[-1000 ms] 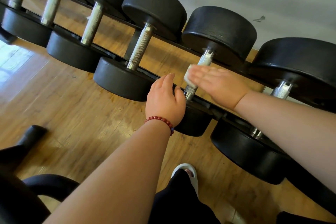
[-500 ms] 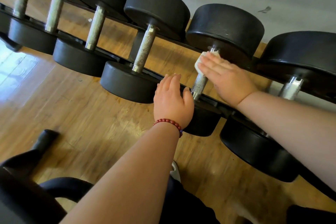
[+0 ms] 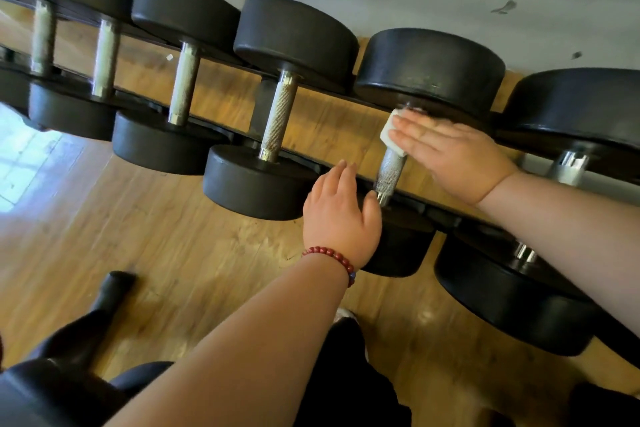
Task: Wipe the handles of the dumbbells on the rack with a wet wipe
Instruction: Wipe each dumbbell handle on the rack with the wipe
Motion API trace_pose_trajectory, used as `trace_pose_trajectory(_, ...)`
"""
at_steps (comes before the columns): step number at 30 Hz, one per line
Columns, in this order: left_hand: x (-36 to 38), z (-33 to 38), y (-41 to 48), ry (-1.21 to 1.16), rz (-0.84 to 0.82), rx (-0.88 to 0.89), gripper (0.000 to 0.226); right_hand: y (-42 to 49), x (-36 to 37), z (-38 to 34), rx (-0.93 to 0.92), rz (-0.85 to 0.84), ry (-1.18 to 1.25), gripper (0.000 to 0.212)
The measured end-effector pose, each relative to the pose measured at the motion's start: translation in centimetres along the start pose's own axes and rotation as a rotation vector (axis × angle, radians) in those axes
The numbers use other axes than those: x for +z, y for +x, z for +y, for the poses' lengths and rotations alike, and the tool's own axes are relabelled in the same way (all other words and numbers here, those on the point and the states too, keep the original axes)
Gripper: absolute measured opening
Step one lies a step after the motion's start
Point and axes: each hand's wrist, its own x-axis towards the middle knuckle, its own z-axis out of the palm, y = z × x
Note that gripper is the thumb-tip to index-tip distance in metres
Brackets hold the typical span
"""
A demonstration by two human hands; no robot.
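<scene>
No lettering seems readable on the blurred dumbbells [image 3: 298,38].

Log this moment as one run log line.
right hand flat on wet wipe | wet wipe at far end of handle | left hand rests on near head

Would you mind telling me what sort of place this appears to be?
Most likely a gym's weight area: black dumbbells with knurled steel handles lie in a row on a rack above a wood-look floor.
</scene>
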Motion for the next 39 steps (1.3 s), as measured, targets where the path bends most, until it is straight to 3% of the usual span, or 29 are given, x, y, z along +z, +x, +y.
trace_pose_trajectory(2, -0.4, -0.4, 0.5, 0.011, -0.022, 0.017, 0.054, 0.1, 0.2, -0.2, 0.071, -0.036, 0.021, 0.058)
trace_pose_trajectory(7, -0.8, -0.7, 1.5, -0.068, -0.036, 0.037, 0.051, -0.5, 0.4, -0.4, -0.048, -0.035, 0.029, 0.053)
trace_pose_trajectory(11, -0.7, -1.1, 1.7, -0.111, -0.073, 0.036, 0.047, 0.5, 0.3, 0.1, 0.06, 0.009, 0.0, 0.052)
trace_pose_trajectory(16, -0.7, -0.9, 1.5, -0.133, -0.079, 0.017, 0.048, -1.1, 0.8, -2.5, 0.003, -0.055, 0.054, 0.071)
trace_pose_trajectory(20, -0.7, -0.9, 1.5, -0.154, -0.072, 0.014, 0.048, 0.5, 0.3, -1.3, 0.189, 0.022, 0.018, 0.074)
trace_pose_trajectory(25, -0.8, -0.8, 1.4, -0.125, -0.079, 0.035, 0.049, -0.8, 0.3, -4.1, -0.009, -0.046, 0.054, 0.073)
trace_pose_trajectory(30, -0.9, -0.9, 1.4, -0.132, -0.082, 0.038, 0.049, 0.5, -0.1, -2.2, 0.242, -0.01, 0.025, 0.08)
trace_pose_trajectory(35, -0.8, -0.8, 1.4, -0.11, -0.084, 0.05, 0.049, -0.4, -0.7, -3.5, 0.013, -0.11, 0.022, 0.08)
trace_pose_trajectory(39, -0.7, -0.8, 1.6, -0.124, -0.078, 0.038, 0.048, 0.6, -0.3, -1.3, 0.196, -0.019, 0.019, 0.078)
